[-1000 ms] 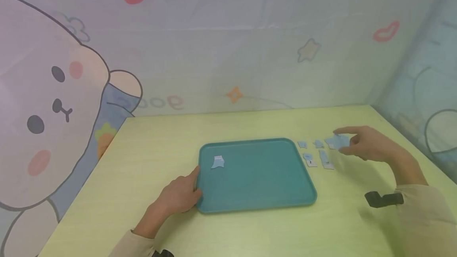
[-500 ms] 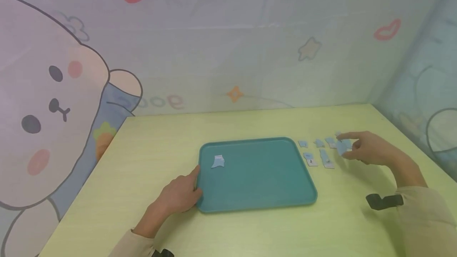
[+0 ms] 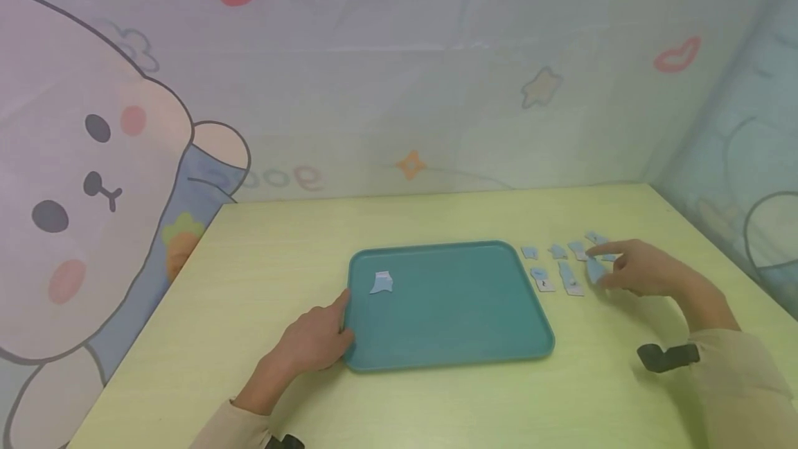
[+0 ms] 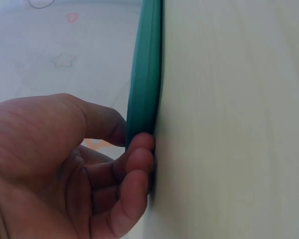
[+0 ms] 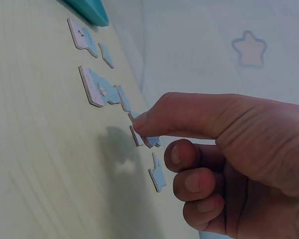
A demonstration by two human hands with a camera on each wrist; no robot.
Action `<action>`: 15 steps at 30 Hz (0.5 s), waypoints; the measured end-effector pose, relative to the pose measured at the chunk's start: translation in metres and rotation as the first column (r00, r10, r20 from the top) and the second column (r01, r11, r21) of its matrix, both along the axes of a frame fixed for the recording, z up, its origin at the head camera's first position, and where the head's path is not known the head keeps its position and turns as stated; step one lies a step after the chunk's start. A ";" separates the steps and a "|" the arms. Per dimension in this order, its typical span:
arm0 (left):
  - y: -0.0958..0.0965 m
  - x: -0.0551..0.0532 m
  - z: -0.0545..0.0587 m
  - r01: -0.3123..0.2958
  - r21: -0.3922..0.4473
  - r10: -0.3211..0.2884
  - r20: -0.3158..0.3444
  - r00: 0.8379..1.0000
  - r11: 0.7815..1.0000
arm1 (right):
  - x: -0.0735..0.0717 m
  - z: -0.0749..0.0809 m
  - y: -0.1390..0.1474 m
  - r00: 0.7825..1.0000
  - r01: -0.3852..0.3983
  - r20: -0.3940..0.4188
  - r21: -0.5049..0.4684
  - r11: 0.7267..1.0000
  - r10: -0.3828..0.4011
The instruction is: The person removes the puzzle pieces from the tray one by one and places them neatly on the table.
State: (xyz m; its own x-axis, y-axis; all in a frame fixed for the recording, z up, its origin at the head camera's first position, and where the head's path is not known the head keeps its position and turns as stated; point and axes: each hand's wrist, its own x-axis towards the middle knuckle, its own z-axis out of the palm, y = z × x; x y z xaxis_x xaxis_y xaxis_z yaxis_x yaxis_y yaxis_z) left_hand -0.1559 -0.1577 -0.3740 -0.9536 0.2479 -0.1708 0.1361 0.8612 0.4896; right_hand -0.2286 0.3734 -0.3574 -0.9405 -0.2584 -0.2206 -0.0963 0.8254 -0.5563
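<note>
A teal tray (image 3: 449,310) lies on the table, and my left hand (image 3: 314,338) grips its left edge. In the left wrist view the thumb and curled fingers meet at the tray's side (image 4: 144,74). One light-blue puzzle piece (image 3: 382,283) lies in the tray's upper left. My right hand (image 3: 648,270), right of the tray, pinches another light-blue puzzle piece (image 3: 595,270) between thumb and index finger. In the right wrist view, the right hand's (image 5: 219,159) other fingers are curled, and the thumb partly hides pieces behind it.
Several blue-and-white puzzle pieces lie by the tray's right side, among them a long piece (image 3: 569,279), a numbered piece (image 3: 542,280) and a far piece (image 3: 596,237). A printed cloth (image 3: 436,89) hangs behind the pale yellow table (image 3: 436,407).
My right hand has moved slightly nearer and down with the pinched puzzle piece, uncovering pieces behind it. The left hand and tray have stayed in place.
</note>
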 end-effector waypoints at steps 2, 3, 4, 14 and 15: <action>0.000 0.000 0.000 0.000 -0.001 0.000 0.001 1.000 1.000 | -0.001 -0.003 0.000 1.000 0.002 0.003 -0.003 1.000 -0.002; 0.000 0.000 0.000 0.000 -0.001 0.000 0.001 1.000 1.000 | -0.002 -0.004 0.000 1.000 0.002 0.005 -0.005 1.000 -0.002; 0.000 0.000 0.000 0.000 -0.002 0.000 0.002 1.000 1.000 | -0.003 -0.005 0.000 1.000 0.002 0.006 -0.008 1.000 -0.002; 0.000 0.000 -0.001 -0.001 0.005 0.001 0.004 1.000 1.000 | -0.004 -0.012 0.003 1.000 -0.010 0.017 -0.030 1.000 0.010; 0.000 0.000 -0.001 -0.002 0.005 0.002 0.005 1.000 1.000 | -0.004 -0.012 0.002 1.000 -0.009 0.020 -0.031 0.999 0.010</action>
